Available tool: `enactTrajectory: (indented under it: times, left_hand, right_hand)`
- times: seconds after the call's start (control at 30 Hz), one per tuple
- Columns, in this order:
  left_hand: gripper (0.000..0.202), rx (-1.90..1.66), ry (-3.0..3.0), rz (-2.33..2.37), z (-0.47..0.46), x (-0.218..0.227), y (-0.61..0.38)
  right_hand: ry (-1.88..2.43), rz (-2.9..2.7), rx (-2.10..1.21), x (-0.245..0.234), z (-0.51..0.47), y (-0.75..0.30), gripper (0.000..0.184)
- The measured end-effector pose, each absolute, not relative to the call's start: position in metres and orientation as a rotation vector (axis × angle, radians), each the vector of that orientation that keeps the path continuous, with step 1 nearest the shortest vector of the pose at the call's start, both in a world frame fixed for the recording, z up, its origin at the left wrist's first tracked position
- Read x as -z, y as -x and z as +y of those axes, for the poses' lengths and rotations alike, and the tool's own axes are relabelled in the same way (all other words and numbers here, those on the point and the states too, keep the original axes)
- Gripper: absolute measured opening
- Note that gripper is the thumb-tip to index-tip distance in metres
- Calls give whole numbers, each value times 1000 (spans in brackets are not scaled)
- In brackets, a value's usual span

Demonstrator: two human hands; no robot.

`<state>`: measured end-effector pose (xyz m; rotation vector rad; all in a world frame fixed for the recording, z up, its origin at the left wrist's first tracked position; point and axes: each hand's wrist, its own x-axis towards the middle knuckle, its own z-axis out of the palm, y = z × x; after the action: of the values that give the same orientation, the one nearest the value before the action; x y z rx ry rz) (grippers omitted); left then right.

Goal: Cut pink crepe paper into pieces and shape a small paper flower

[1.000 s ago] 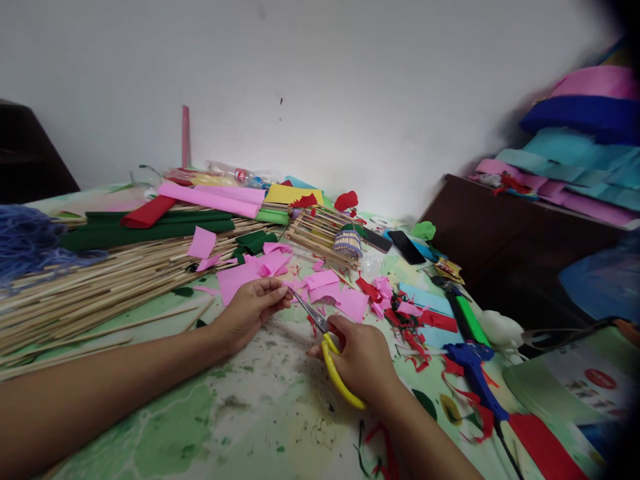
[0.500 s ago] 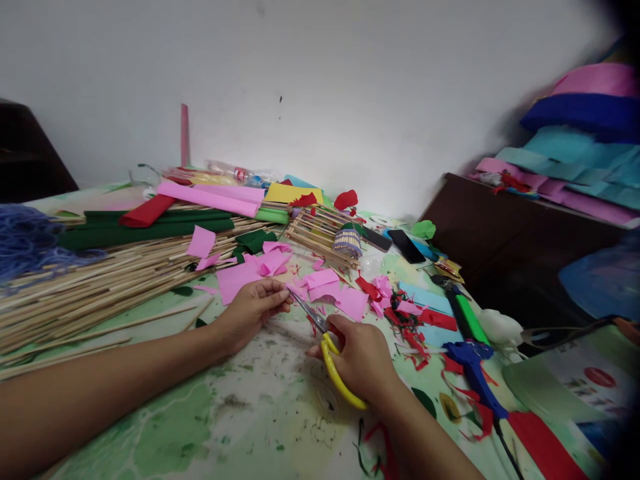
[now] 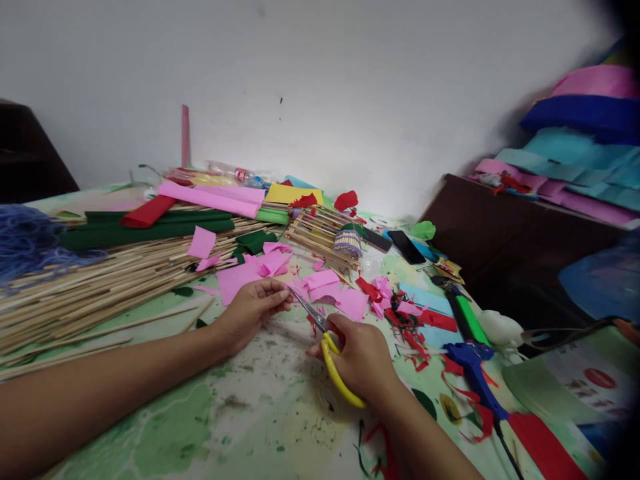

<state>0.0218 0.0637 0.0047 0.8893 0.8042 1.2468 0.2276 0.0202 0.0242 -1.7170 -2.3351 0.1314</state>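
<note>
My right hand (image 3: 365, 353) grips scissors (image 3: 327, 350) by their yellow handles, the metal blades pointing up and left. The blade tips reach the fingertips of my left hand (image 3: 257, 307), which is closed in a pinch. What sits between those fingers is too small or hidden to make out. Just beyond the hands lie pieces of pink paper (image 3: 353, 303), some cut, some crumpled. A larger pink sheet (image 3: 233, 280) lies behind my left hand.
Bamboo sticks (image 3: 115, 287) cover the left side beside blue string (image 3: 30, 240). A small stick frame (image 3: 320, 233) stands behind the pink pieces. To the right are red scraps (image 3: 415, 340), a blue glue gun (image 3: 475, 373), a phone (image 3: 406, 247) and a green container (image 3: 565, 373).
</note>
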Motion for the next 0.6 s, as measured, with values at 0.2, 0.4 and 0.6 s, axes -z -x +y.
enactTrajectory:
  times: [0.2,0.4,0.6]
  left_hand:
    - [13,-1316,-872,801,67,-3,-22]
    - [16,-1327,-868,799,66,-3,-22]
    - [17,-1334,-873,809,66,-3,-23]
  right_hand:
    - [1714,-2308,-160,-25,20,-228,41]
    - [1689,-2308,-169,-25,20,-228,41]
    - [1697,-2331,-153,-25,20,-228,41]
